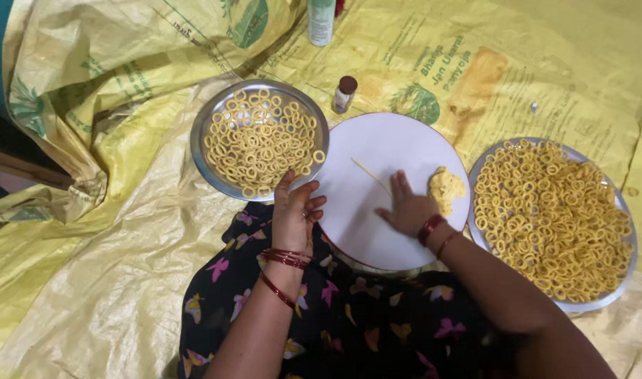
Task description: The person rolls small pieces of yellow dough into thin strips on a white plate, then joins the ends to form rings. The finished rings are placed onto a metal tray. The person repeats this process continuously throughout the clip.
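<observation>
Dough strip (371, 176) lies on the white board (377, 231) under my flat, open right hand (408, 208); my left hand (293, 214), unclenched, touches the ring-filled steel bowl (259, 140); dough lump (445, 188) right.

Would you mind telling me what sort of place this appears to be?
Probably a home floor set up for snack-making: a yellow plastic sheet covers the ground, steel plates hold dough rings, and the right hand rolls dough on a white round board.

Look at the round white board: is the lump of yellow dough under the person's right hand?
No. The dough lies on the board beside the right hand, which presses flat on a thin dough strand.
</observation>
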